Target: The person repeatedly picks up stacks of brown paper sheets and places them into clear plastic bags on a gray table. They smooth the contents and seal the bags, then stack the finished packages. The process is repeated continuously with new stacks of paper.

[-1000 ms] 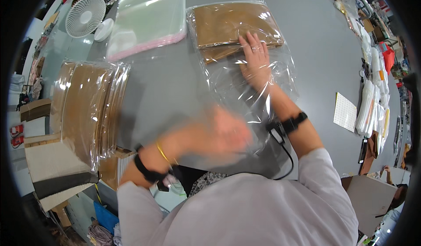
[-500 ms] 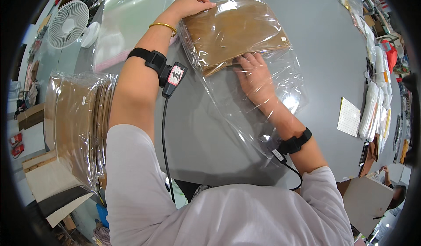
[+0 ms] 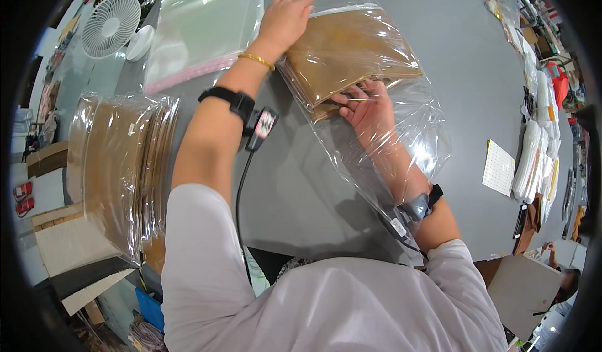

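Observation:
A clear plastic bag (image 3: pixel 411 123) lies on the table with a flat, folded brown piece (image 3: pixel 354 48) in its far part; cloth or another material, I cannot tell. My left hand (image 3: pixel 287 21) rests at the bag's far left corner, fingers stretched out and nothing seen in them. Inside the bag, my right hand (image 3: pixel 370 110) has its palm turned partly up and its fingers loosely bent, apart from one another. Its fingertips touch the near edge of the brown piece. Clear film covers this hand and much of the forearm.
Bagged brown pieces (image 3: pixel 116 170) are stacked at the left. Beyond them, flat clear bags with a pink edge (image 3: pixel 194 73) lie near a white fan (image 3: pixel 111 26). A dotted white card (image 3: pixel 499 167) and white rolled packets (image 3: pixel 533 157) lie on the right. Cables trail from both wrist straps.
My right hand has turned from palm down to palm partly up inside the bag. The bag's contents have shifted slightly right and nearer. My left fingers have straightened at the corner.

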A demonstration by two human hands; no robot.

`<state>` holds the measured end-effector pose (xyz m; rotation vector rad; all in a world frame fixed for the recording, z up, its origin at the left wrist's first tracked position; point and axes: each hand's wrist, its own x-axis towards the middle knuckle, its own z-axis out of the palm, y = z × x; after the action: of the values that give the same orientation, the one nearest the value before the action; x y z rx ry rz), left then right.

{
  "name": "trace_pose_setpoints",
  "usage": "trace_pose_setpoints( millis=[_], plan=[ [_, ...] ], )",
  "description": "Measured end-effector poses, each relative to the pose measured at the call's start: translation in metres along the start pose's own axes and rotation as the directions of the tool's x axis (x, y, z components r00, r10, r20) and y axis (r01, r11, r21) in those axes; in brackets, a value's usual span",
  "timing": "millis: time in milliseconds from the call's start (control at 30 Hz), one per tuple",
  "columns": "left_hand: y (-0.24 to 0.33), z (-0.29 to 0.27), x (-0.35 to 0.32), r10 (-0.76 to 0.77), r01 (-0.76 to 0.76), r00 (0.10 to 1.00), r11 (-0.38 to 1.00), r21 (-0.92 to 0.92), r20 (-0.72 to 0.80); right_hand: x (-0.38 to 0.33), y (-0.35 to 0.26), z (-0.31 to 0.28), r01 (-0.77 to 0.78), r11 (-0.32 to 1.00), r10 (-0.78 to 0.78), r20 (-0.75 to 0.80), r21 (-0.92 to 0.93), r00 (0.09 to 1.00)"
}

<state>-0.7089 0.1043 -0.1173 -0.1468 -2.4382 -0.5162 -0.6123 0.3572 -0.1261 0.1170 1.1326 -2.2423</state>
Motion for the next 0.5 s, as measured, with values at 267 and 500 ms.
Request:
trace_pose_setpoints(
  millis=[267, 500],
  plan=[
    [0.227, -0.119, -0.17, 0.929, -0.929, 0.345, 0.317, -0.193, -0.134, 0.015, -0.01, -0.005, -0.114, 0.968, 0.121, -0.018, 0.222, 0.992],
    [0.291, -0.114, -0.25, 0.701, -0.715, 0.606, 0.687, -0.129, 0.377, 0.048, 0.002, -0.018, -0.067, 0.998, 0.066, -0.091, -0.011, 0.994]
  ],
)
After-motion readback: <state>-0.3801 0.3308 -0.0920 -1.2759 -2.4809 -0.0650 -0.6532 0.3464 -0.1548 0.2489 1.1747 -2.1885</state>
